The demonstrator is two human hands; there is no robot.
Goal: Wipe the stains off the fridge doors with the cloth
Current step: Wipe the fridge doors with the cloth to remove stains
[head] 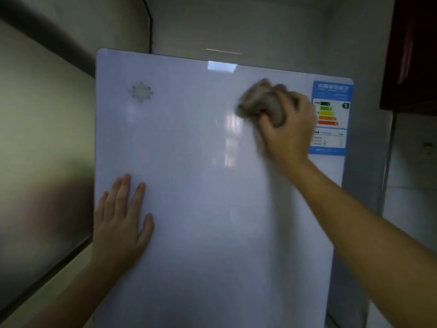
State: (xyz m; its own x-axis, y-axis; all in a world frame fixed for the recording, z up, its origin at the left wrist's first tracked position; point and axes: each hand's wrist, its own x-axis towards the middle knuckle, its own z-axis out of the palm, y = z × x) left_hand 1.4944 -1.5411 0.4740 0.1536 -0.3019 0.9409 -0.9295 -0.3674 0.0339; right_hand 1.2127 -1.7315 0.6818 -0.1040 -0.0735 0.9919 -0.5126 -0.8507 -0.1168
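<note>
the cloth (259,102), a grey-brown wad, is pressed against the upper part of the fridge door (201,209), just beside the energy label (331,117) and level with the label's top half. the right hand (288,129) grips it, fingers curled round the bunch. the cloth's outline is blurred, which suggests a wiping stroke. the label is so near that the knuckles overlap its edge in this view.

the nearest risk is the label itself. a sideways pass toward it could catch its edge and lift or crease a corner, more so if the cloth is damp. wadded as it is, the cloth meets the door with only a small patch, so it may smear a mark rather than lift it. it could also slip out of the grip under a hard push.

no stain shows plainly. bright reflections lie on the glossy white panel below the cloth, on the side away from the label, and such glare could hide spots so that they get missed.

far across the door from the label, and lower, the left hand (120,221) lies flat on the panel by its edge, fingers (123,185) straight and spread, holding nothing. it looks like a brace. without that palm, wiping pressure could rock or swing the door. a pale snowflake emblem (141,92) sits across from the label near the opposite top corner, and hard rubbing there could dull it.
</note>
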